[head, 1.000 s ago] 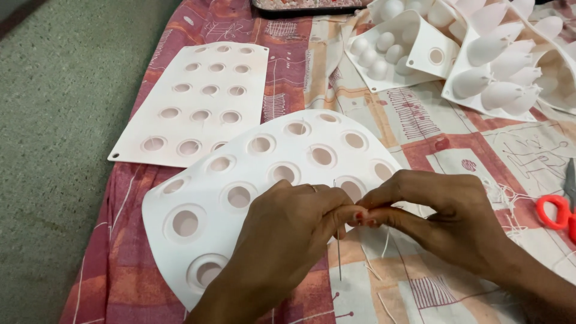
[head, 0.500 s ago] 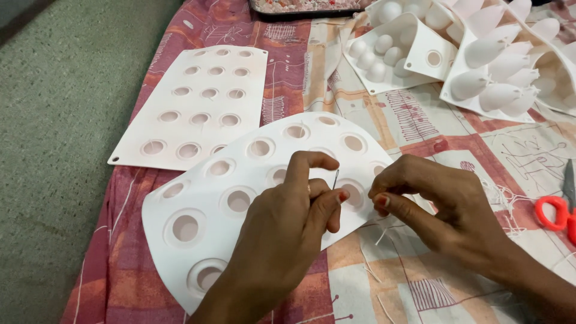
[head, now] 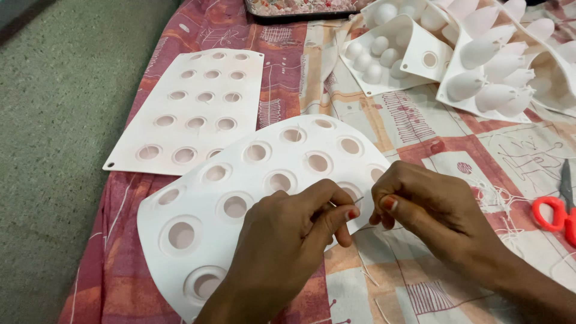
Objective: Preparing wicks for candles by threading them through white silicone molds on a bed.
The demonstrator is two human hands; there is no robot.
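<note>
Both hands meet over the near edge of the white mould, which lies on the patterned cloth. The left hand pinches a thin needle with closed fingers; the right hand is closed too, fingertips beside the needle.

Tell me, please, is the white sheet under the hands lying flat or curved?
Curved: the white sheet bows upward, its far edge arching above the cloth.
</note>
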